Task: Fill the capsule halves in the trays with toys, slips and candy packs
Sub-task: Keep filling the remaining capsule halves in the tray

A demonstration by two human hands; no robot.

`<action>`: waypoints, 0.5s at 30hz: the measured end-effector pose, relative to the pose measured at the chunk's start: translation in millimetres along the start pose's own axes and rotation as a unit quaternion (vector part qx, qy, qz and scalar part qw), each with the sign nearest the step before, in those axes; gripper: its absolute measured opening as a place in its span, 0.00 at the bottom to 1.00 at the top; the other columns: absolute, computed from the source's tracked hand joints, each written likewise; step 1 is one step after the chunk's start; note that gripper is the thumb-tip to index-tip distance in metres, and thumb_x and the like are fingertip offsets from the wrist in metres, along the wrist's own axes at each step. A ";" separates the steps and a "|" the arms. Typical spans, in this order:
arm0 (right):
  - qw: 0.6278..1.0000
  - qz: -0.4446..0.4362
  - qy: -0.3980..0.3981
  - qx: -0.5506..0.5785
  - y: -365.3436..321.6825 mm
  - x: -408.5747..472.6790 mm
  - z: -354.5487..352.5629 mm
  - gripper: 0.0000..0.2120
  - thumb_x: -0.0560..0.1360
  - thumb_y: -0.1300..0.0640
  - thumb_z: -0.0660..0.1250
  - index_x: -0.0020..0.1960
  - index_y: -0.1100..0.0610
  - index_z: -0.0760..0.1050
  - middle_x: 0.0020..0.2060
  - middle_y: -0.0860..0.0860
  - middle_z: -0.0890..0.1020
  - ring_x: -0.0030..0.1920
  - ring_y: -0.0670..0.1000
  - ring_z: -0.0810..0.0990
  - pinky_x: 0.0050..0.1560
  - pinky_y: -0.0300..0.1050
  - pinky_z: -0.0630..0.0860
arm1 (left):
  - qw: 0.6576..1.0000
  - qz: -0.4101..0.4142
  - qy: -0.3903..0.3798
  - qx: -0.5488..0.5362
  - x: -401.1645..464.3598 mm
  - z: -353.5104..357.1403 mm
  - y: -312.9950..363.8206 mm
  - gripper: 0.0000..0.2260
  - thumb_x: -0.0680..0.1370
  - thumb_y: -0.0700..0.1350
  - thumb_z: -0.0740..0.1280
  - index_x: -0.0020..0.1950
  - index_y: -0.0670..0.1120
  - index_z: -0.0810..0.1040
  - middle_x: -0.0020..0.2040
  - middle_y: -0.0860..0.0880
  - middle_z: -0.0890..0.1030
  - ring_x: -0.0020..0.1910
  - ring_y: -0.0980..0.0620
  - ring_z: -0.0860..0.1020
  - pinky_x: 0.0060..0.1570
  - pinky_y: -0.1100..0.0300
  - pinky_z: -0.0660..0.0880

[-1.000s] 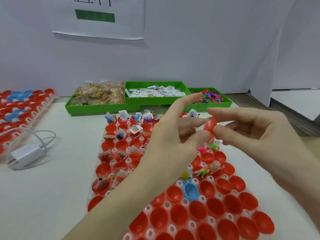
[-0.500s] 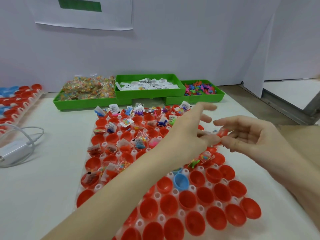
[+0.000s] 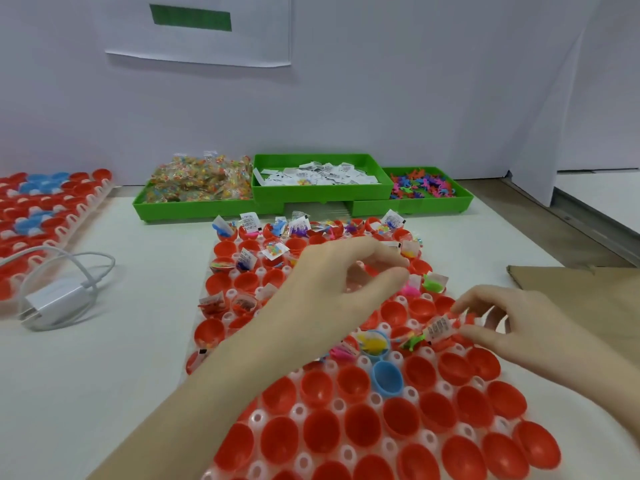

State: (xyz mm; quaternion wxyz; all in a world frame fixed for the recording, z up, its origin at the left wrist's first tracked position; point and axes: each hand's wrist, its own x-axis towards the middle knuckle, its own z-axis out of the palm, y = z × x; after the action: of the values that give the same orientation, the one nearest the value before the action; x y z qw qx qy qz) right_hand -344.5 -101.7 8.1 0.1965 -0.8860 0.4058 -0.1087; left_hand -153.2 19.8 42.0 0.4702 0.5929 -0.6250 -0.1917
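Observation:
The white tray (image 3: pixel 429 438) in front of me holds several red capsule halves (image 3: pixel 353 386) and a blue one (image 3: pixel 388 377). The far rows carry slips, toys and candy packs. My left hand (image 3: pixel 339 282) hovers over the tray's middle with thumb and forefinger pinched; a small red toy (image 3: pixel 369 270) shows between them. My right hand (image 3: pixel 512 323) pinches a white printed slip (image 3: pixel 439 328) over a capsule half at the tray's right, beside a green toy (image 3: pixel 414 342). Green bins behind hold candy packs (image 3: pixel 201 185), slips (image 3: pixel 318 176) and toys (image 3: pixel 422 185).
A second tray of red and blue halves (image 3: pixel 41 209) lies at the far left. A white charger with its cable (image 3: pixel 55 299) sits on the table between the trays. A brown cardboard sheet (image 3: pixel 588 289) lies at the right edge. A white wall stands behind the bins.
Both hands came apart and dropped toward the tray. My right hand moved down and right to a capsule half and now pinches a slip. My left hand stayed near the middle.

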 end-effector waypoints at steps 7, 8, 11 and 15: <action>0.999 0.004 -0.020 0.027 2.2 6.8 -4.1 0.11 0.65 0.60 0.75 0.34 0.46 0.77 0.35 0.44 0.79 0.40 0.36 0.75 0.37 0.27 0.69 | 0.966 -0.122 0.228 0.010 -27.4 -55.8 -58.3 0.06 0.73 0.44 0.68 0.36 0.53 0.80 0.32 0.56 0.82 0.32 0.61 0.78 0.32 0.74 0.71; 0.999 0.004 -0.019 0.035 3.6 7.0 -4.5 0.11 0.64 0.60 0.76 0.34 0.45 0.78 0.34 0.44 0.80 0.38 0.37 0.76 0.36 0.27 0.69 | 0.956 -0.148 0.250 0.032 -31.1 -62.3 -71.0 0.07 0.73 0.44 0.68 0.35 0.52 0.80 0.31 0.55 0.82 0.33 0.60 0.77 0.32 0.72 0.71; 0.997 0.009 -0.025 0.066 5.4 6.7 -8.5 0.13 0.61 0.60 0.78 0.33 0.42 0.81 0.34 0.40 0.81 0.34 0.41 0.78 0.34 0.27 0.70 | 0.919 -0.225 0.298 0.127 -39.2 -83.3 -114.0 0.05 0.75 0.42 0.67 0.39 0.47 0.79 0.41 0.49 0.83 0.39 0.51 0.77 0.41 0.60 0.69; 0.997 0.004 -0.027 0.069 4.9 4.2 -10.3 0.14 0.60 0.50 0.76 0.39 0.35 0.78 0.33 0.37 0.81 0.32 0.42 0.79 0.30 0.26 0.69 | 0.866 -0.306 0.281 0.277 -46.3 -119.0 -160.6 0.11 0.76 0.39 0.64 0.56 0.37 0.78 0.58 0.36 0.77 0.58 0.39 0.73 0.58 0.49 0.67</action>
State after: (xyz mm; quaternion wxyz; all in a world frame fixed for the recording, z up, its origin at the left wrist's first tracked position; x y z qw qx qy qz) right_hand -348.7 -110.5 15.4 0.2687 -0.8712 0.3953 -0.1120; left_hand 27.1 64.4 -45.1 0.3602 0.8890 -0.2811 0.0297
